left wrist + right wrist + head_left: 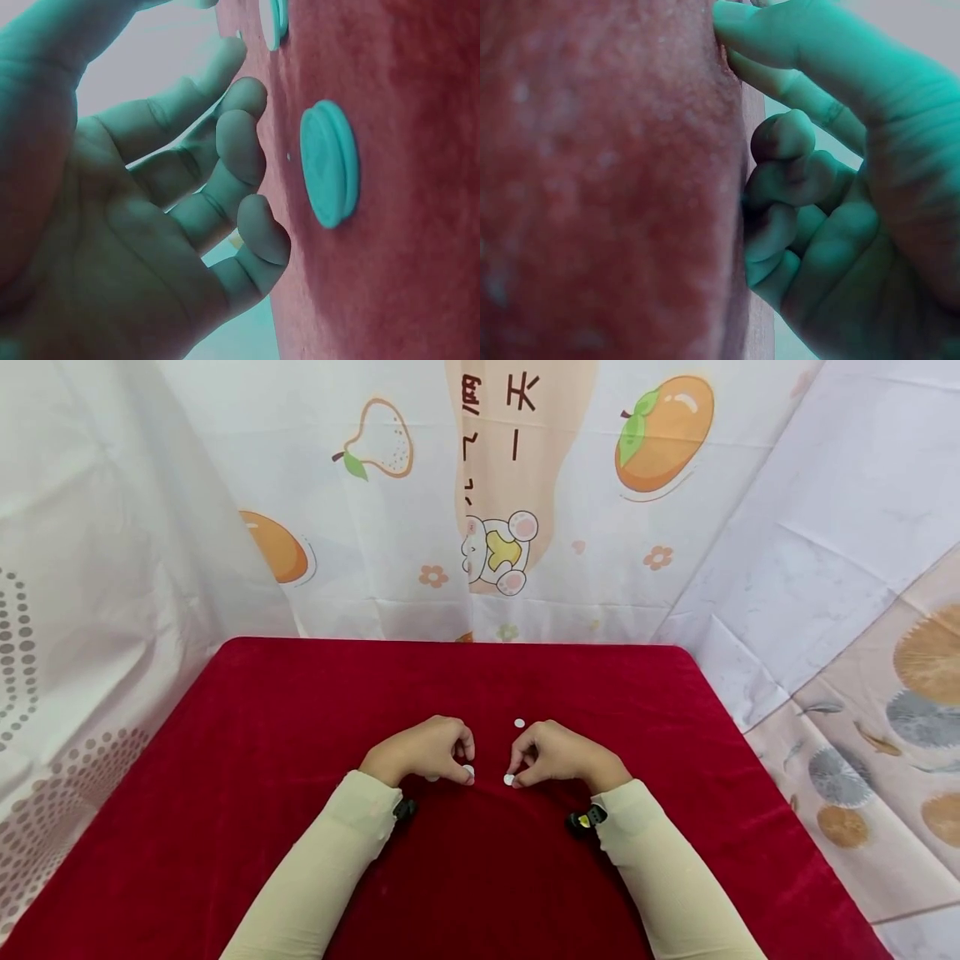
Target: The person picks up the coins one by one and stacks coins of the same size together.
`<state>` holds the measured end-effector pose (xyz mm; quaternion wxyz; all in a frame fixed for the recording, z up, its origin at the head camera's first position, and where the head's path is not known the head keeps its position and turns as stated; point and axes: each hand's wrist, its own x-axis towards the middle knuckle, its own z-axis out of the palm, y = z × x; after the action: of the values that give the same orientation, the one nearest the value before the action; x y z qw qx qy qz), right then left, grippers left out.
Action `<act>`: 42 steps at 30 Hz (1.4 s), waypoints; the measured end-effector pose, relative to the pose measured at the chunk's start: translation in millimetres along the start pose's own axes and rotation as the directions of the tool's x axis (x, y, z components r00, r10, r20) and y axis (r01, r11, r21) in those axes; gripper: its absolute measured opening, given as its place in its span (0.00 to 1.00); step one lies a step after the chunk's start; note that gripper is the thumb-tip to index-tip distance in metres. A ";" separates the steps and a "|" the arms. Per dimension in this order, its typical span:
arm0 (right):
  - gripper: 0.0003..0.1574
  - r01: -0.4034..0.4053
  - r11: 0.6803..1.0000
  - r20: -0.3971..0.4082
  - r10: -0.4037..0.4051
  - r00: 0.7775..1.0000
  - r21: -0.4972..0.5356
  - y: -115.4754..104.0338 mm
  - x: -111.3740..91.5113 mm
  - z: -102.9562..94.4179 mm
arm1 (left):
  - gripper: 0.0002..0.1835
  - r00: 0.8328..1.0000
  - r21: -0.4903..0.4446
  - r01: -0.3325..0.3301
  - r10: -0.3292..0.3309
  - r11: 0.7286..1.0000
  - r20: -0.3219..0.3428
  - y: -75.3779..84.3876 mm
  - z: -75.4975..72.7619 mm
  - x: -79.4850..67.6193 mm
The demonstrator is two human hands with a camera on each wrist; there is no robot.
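My left hand (pixel 431 750) is low over the red cloth, thumb and forefinger spread around a small white disc (pixel 468 770). Its fingers are loosely bent in the left wrist view, with two stacked, rimmed discs (pixel 330 163) on the cloth beside them. Another pair of discs (pixel 274 22) shows at that view's top edge. Across from it, my right hand (pixel 558 755) pinches a white disc (pixel 509 779) between thumb and forefinger, close to the cloth. Its other fingers (pixel 784 135) are curled in the right wrist view, where the disc is hidden.
One more white disc (pixel 519 723) lies just beyond the right hand. Under the left hand, part of a disc (pixel 432 778) shows. Red cloth (pixel 480 877) covers the table, and printed curtains (pixel 300 452) hang behind it and at both sides.
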<state>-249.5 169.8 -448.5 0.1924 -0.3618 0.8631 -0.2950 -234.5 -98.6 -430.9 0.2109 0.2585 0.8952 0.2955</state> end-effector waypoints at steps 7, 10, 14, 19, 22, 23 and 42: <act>0.03 -0.001 1.000 0.015 0.001 1.000 0.023 1.1 1.8 1.1 | 0.10 0.996 0.100 -0.070 0.075 0.992 -0.046 2.7 2.1 10.3; 0.03 -0.001 1.000 0.011 0.001 1.000 0.019 2.8 2.1 1.3 | 0.09 0.994 0.113 -0.085 0.093 0.990 -0.060 3.9 2.2 17.8; 0.02 -0.001 1.000 0.016 0.001 1.000 0.021 3.8 2.0 1.0 | 0.08 0.993 0.124 -0.070 0.081 0.990 -0.087 6.9 2.0 26.9; 0.02 -0.004 1.000 0.022 0.003 1.000 0.027 3.9 1.1 0.3 | 0.08 0.990 0.188 -0.026 0.051 0.982 -0.129 11.7 1.3 36.1; 0.02 -0.004 1.000 0.025 0.003 1.000 0.030 4.4 0.7 -0.3 | 0.08 0.990 0.235 -0.009 0.041 0.972 -0.133 14.6 0.3 41.2; 0.02 -0.004 0.999 0.026 0.004 1.000 0.032 4.4 0.5 -0.6 | 0.08 0.991 0.243 -0.005 0.037 0.970 -0.129 16.2 -0.1 42.6; 0.08 0.039 0.999 0.001 -0.039 0.999 0.019 3.8 -0.7 -0.7 | 0.09 0.995 0.240 -0.012 0.035 0.971 -0.094 24.3 -4.1 81.3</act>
<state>-251.3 172.7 -450.4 0.1910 -0.3768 0.8530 -0.3066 -291.7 -35.8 -430.7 0.1306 0.2777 0.9304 0.2004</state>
